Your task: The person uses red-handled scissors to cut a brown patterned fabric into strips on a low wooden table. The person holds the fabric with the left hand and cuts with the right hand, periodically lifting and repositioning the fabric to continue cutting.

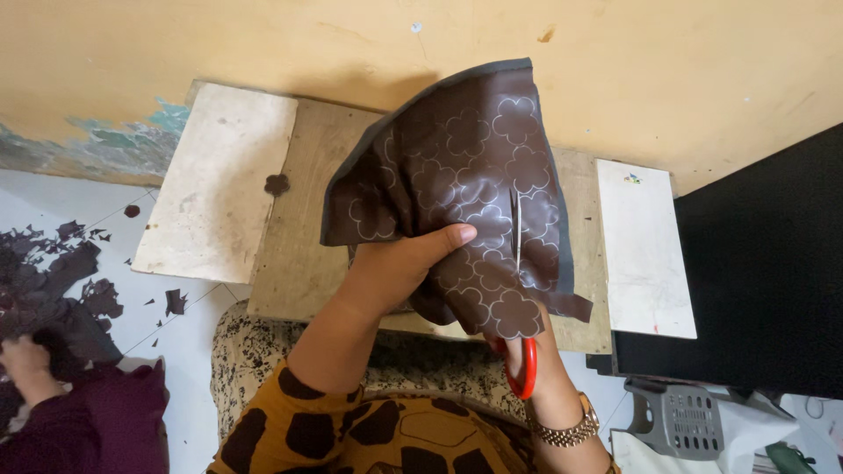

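Note:
My left hand grips a sheet of dark brown material printed with pale flower outlines, holding it up over a wooden board. My right hand, mostly hidden behind the sheet's lower edge, holds scissors with red handles. The thin blade runs up through the sheet along a flower outline. A gold-coloured watch sits on my right wrist.
A pale slab lies left of the board and a white slab right of it. A black panel stands at far right. Brown offcuts litter the tiled floor at left, where another person's hand rests.

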Demonstrator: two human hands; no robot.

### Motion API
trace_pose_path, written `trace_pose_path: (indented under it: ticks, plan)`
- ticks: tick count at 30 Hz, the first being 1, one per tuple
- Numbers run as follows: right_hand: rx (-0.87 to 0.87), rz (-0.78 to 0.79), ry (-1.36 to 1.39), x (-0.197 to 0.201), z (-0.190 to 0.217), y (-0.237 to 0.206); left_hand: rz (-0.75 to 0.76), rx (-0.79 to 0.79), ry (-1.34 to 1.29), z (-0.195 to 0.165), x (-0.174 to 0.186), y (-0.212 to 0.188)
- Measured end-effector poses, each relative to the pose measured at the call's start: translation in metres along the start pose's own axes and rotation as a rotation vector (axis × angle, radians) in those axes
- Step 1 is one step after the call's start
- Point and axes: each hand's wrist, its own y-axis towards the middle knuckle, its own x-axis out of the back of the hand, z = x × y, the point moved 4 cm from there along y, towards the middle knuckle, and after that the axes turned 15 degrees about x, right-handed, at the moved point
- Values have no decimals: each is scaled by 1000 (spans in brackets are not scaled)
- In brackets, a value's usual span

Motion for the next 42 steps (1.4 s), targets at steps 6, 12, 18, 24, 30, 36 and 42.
trace_pose_path:
  ticks: [6, 12, 18, 24, 30, 36, 42]
  plan:
    - [32, 56, -125, 9, 6, -41, -48, 1, -2, -3, 3, -1]
    - [8, 40, -109, 10, 1, -40, -34, -25, 0, -3, 4, -1]
    - [-27, 37, -115, 10, -1, -39, -60, -62, 50, -3, 9, 3]
    - [-6, 46, -89, 9, -2, -38, -63, -24, 45, 0, 12, 7]
    - [-28, 124, 27, 9, -12, -42, -49, -75, 27, 4, 14, 10]
    - [-271, 245, 661, -11, -2, -44, -64, -66, 141, 15, 18, 17]
    - [-251, 271, 410, -6, 7, -45, -73, -167, 211, 14, 25, 14]
